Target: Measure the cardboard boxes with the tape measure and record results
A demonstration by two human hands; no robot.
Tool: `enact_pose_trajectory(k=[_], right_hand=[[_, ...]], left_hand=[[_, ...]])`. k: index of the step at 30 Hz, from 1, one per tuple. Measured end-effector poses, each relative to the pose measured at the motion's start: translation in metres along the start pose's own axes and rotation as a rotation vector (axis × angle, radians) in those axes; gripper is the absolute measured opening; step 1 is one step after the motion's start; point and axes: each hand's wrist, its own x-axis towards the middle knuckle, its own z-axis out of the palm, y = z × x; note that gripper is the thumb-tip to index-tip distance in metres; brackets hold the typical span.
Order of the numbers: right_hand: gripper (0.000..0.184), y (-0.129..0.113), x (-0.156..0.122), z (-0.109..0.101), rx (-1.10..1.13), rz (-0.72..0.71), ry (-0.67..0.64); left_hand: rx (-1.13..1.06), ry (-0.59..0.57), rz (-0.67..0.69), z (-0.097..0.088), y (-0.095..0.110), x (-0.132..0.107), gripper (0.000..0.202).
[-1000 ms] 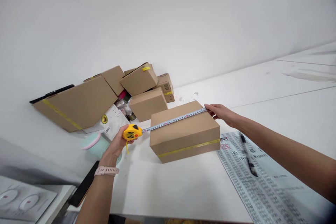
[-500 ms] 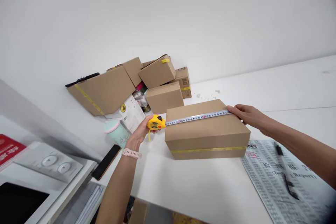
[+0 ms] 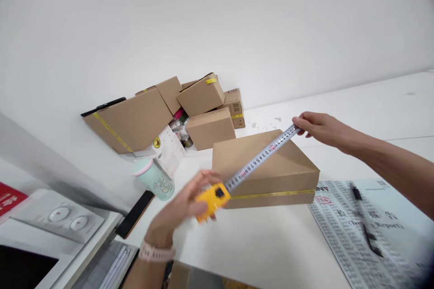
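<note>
My left hand (image 3: 190, 201), smeared by motion, grips the yellow case of a tape measure (image 3: 213, 198) in front of the near left corner of a cardboard box (image 3: 251, 153). From the case the printed metal blade runs out slantwise above the box lid, up to my right hand (image 3: 312, 127). That hand pinches the blade's end over the box's far right corner, raised off the cardboard. The box lies closed on the white table (image 3: 257, 235), a yellow tape strip along its front side.
Several cardboard boxes (image 3: 210, 128) are piled by the wall. A mint tumbler (image 3: 156, 180) and a dark phone (image 3: 135, 214) are at the left, beside a white appliance with dials (image 3: 61, 216). A pen (image 3: 364, 221) rests on a printed report (image 3: 339, 230) at right.
My left hand has brought the tape case down and toward me, off the box's left end. My right hand has risen, so the blade has swung from along the lid to a steep slant.
</note>
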Motion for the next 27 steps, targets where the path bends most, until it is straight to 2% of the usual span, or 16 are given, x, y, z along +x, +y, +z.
enact_pose_trajectory(k=[2, 4, 6, 8, 9, 11, 14, 21, 27], right_hand=[[0.05, -0.014, 0.005, 0.003, 0.013, -0.07, -0.042], [0.049, -0.027, 0.012, 0.013, -0.007, -0.116, -0.129], [0.049, -0.035, 0.024, 0.028, -0.036, -0.122, -0.204], [0.048, -0.037, 0.039, 0.044, -0.065, -0.122, -0.241], [0.048, -0.036, 0.047, 0.051, -0.078, -0.125, -0.251], [0.049, -0.031, 0.06, 0.064, -0.101, -0.133, -0.264], [0.052, -0.022, 0.069, 0.076, -0.108, -0.124, -0.262], [0.05, -0.012, 0.063, 0.081, -0.048, -0.146, -0.271], [0.048, -0.015, 0.065, 0.082, -0.064, -0.161, -0.262]], left_hand=[[-0.111, -0.17, -0.054, 0.044, -0.012, -0.014, 0.077], [-0.194, -0.287, -0.091, 0.09, -0.032, -0.012, 0.074], [-0.359, -0.147, -0.121, 0.13, -0.051, 0.003, 0.064], [-0.495, -0.001, -0.047, 0.158, -0.062, 0.024, 0.082], [-0.53, 0.01, -0.017, 0.167, -0.064, 0.034, 0.083], [-0.579, 0.044, 0.044, 0.175, -0.062, 0.05, 0.081], [-0.615, 0.079, 0.053, 0.177, -0.059, 0.059, 0.08], [-0.643, 0.067, 0.029, 0.189, -0.078, 0.056, 0.095], [-0.764, 0.117, 0.003, 0.196, -0.059, 0.05, 0.083]])
